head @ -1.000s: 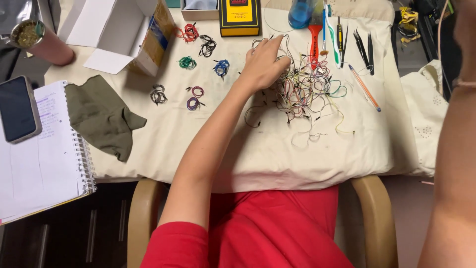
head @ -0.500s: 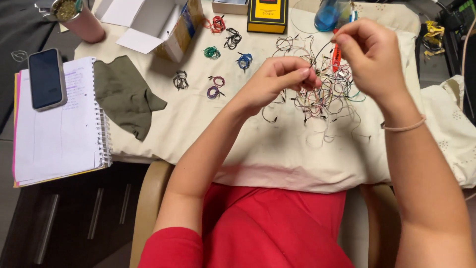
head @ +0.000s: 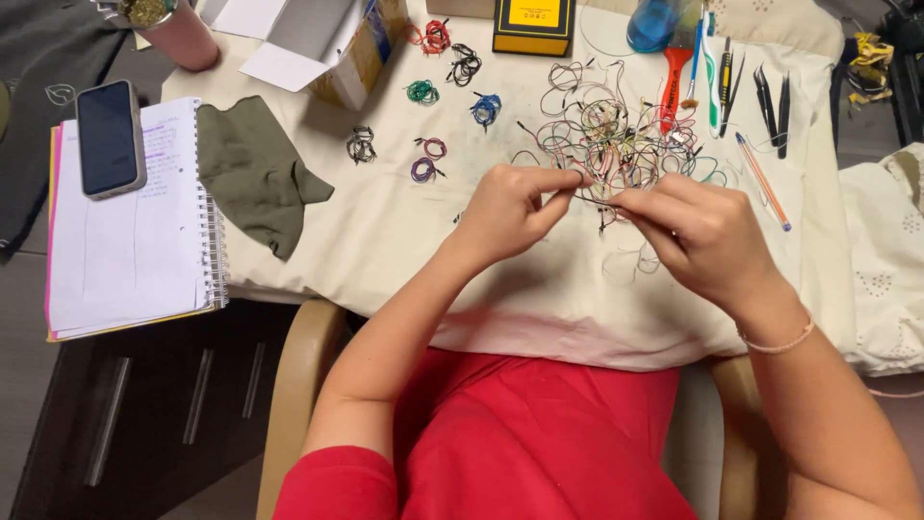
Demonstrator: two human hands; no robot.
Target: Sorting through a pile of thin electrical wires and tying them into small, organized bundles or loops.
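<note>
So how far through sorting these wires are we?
Done: several small coiled bundles lie apart on the cloth. In hand: the left hand and right hand pinch one thin wire between them. Left: the big tangled wire pile, still most of it.

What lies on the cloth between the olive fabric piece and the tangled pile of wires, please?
In the head view, small coiled wire bundles lie between the olive fabric piece and the tangled wires.

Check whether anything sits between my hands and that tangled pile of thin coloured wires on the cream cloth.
Nothing visible does. The left hand and right hand already pinch a thin wire strand at the near edge of the tangled pile of thin coloured wires.
</note>
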